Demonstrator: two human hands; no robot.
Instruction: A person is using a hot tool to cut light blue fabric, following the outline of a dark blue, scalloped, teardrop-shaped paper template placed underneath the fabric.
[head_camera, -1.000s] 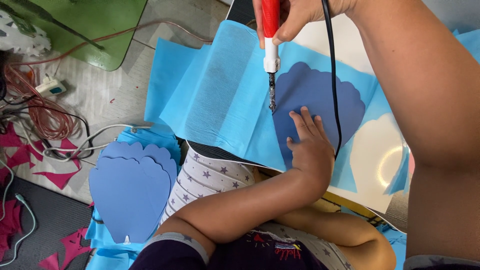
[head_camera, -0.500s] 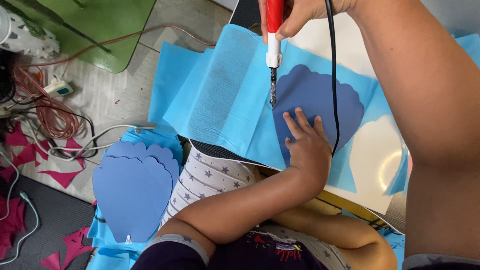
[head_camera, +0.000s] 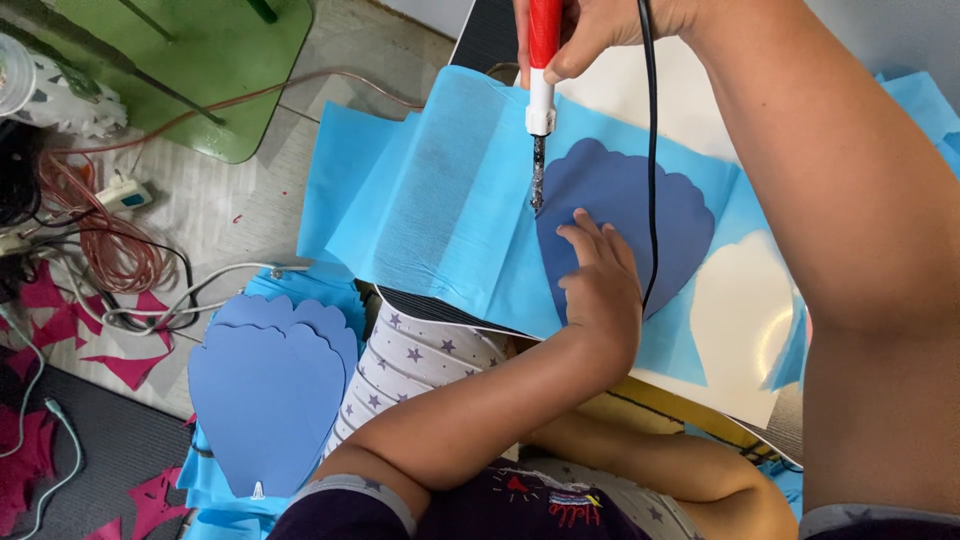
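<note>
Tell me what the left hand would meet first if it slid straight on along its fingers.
The left hand lies flat on the dark blue shell-shaped template, fingers pointing up-left toward the hot-knife tip. It would probably meet that tip first, at the template's edge; depth is hard to judge.

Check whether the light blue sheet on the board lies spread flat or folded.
Spread flat: the light blue sheet lies open under the dark blue template, pressed by the left hand.
</note>
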